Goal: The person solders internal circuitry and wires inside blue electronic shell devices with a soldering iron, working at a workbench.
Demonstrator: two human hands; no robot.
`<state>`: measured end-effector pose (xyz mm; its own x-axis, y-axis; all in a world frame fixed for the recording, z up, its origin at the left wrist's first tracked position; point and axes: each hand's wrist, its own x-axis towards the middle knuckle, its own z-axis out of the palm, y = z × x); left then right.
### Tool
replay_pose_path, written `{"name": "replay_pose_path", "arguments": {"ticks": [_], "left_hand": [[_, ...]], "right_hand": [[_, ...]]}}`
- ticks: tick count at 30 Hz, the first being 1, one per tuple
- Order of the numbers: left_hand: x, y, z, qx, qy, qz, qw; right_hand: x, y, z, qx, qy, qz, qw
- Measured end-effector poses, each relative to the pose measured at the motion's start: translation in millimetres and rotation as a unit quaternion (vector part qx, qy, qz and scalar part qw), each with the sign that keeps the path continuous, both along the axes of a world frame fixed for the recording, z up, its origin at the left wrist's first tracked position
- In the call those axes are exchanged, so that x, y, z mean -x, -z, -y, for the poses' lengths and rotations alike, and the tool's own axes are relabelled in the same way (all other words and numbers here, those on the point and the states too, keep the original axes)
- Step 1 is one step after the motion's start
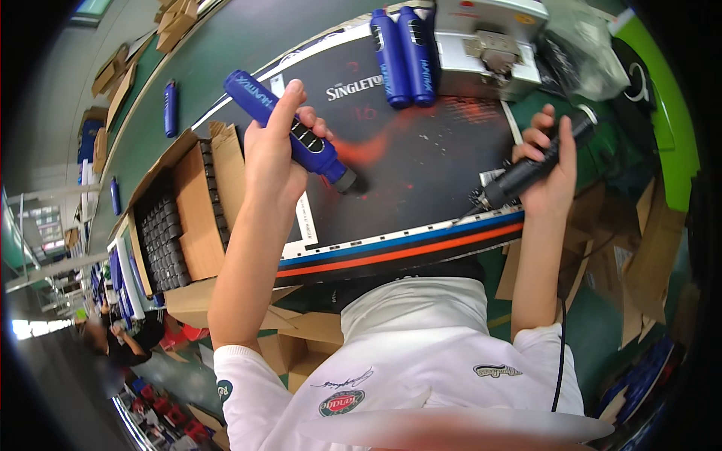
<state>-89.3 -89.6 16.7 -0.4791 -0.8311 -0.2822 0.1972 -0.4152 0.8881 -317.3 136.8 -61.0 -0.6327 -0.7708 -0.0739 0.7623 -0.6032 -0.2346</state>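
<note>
My left hand (274, 161) is closed around a blue cylindrical tool body (252, 98), which tilts over the mat with its black end pointing down and right. A dark window with light segments shows on its side. In my right hand (553, 184) is a black corded electric screwdriver (530, 174), its thin bit pointing left and down toward the mat's front edge. The bit and the blue body are well apart. Two more blue bodies (389, 64) lie side by side at the back of the black printed mat (421, 165).
Left of the mat, an open cardboard box (201, 255) holds rows of black parts. A silver metal fixture (466, 79) stands at the back right, beside a clear plastic bag (590, 52). One blue body (171, 109) lies far left. Another person (135, 334) is in the left background.
</note>
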Motion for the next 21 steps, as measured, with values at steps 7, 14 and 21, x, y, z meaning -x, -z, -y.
{"name": "replay_pose_path", "arguments": {"ticks": [7,14,21], "left_hand": [[12.9,-22.0,50.1,0.156,0.076,-0.023,0.984],[50.0,1.8,172.0,0.735,0.138,0.550,0.372],[45.6,42.7,251.1,0.728,0.151,0.597,0.301]], "right_hand": [[-1.7,-2.7,-1.4,0.015,0.012,-0.005,1.000],[-8.4,-5.1,1.0,-0.022,0.021,-0.022,0.999],[-11.6,-3.2,3.7,-0.026,0.016,-0.032,0.999]]}}
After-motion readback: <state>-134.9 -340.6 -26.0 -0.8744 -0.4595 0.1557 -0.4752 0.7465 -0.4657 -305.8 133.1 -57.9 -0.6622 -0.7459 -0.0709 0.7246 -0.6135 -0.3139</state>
